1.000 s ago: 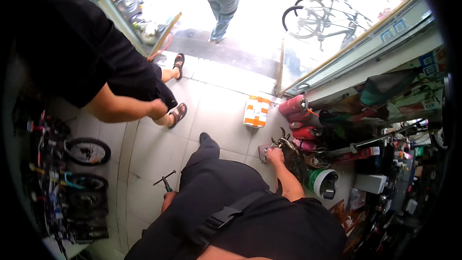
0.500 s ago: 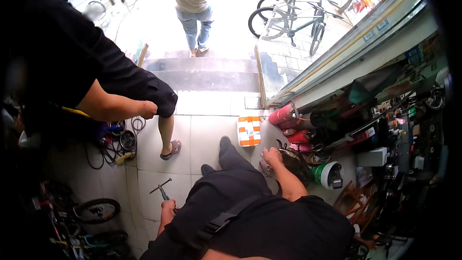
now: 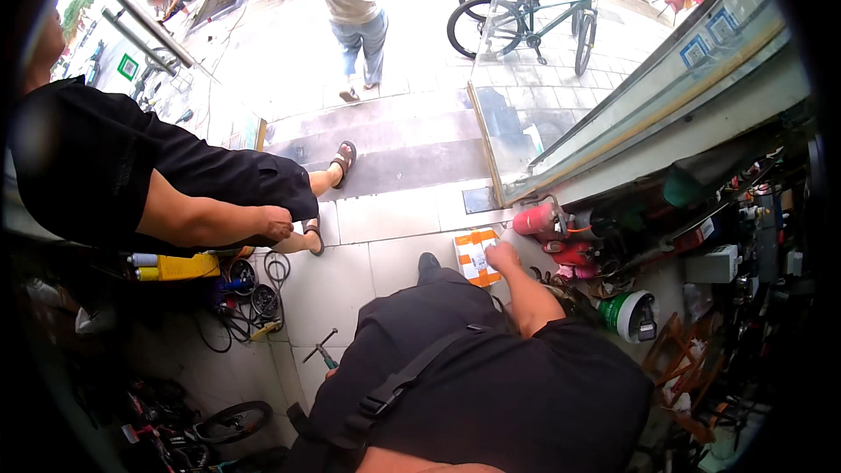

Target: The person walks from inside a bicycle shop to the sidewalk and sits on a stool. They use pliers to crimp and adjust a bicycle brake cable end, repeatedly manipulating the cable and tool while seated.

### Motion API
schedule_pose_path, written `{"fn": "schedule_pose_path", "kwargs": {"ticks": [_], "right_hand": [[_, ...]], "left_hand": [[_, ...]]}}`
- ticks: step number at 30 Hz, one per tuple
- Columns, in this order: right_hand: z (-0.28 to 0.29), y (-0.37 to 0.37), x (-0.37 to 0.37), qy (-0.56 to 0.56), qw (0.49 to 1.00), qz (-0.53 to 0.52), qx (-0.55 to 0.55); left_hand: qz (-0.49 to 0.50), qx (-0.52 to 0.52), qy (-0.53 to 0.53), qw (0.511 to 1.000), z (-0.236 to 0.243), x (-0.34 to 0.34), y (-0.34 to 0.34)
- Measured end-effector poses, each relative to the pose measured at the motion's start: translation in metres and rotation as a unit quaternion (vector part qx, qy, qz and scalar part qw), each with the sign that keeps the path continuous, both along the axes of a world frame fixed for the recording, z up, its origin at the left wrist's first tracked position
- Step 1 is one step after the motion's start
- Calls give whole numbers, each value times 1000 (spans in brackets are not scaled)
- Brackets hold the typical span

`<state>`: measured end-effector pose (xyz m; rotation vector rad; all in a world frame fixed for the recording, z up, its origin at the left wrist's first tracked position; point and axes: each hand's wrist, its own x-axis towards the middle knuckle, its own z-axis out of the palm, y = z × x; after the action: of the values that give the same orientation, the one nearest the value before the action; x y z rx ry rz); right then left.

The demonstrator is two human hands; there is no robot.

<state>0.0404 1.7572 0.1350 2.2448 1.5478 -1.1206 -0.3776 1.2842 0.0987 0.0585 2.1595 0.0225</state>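
My left hand [image 3: 332,373] is mostly hidden behind my dark clothes. It grips a green hand tool [image 3: 326,356] with a dark sliding T-bar at its end, held low over the tiles. My right hand [image 3: 503,256], with its fingers curled together, overlaps the right edge of an orange-and-white parcel [image 3: 474,273] on the floor. Whether it touches the parcel or holds something small cannot be made out.
Another person in black [image 3: 219,158] stands at the left. Steps [image 3: 385,136] lead outside, where someone walks and bicycles [image 3: 534,22] stand. Red fire extinguishers [image 3: 536,219] and a green-and-white bucket [image 3: 620,315] are at right. Cables [image 3: 263,298] and a bicycle wheel [image 3: 235,422] lie left.
My right hand has moved forward to the parcel. My left hand has drawn behind my clothes with the tool. The person at left has put a foot toward the steps; the walker is farther off.
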Motion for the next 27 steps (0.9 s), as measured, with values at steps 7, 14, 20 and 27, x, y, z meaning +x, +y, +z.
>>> {"fn": "schedule_pose_path", "kwargs": {"ticks": [7, 14, 20, 27], "right_hand": [[-12, 104, -45, 6, 999, 22, 46], [-14, 123, -72, -24, 999, -1, 30], [8, 136, -93, -71, 997, -40, 12], [36, 197, -139, -46, 996, -55, 55]], "left_hand": [[-16, 2, -6, 1000, 8, -36, 74], [-41, 14, -23, 999, -12, -90, 143], [-88, 19, -44, 995, -32, -152, 201], [-117, 26, -86, 989, -40, -236, 282]]}}
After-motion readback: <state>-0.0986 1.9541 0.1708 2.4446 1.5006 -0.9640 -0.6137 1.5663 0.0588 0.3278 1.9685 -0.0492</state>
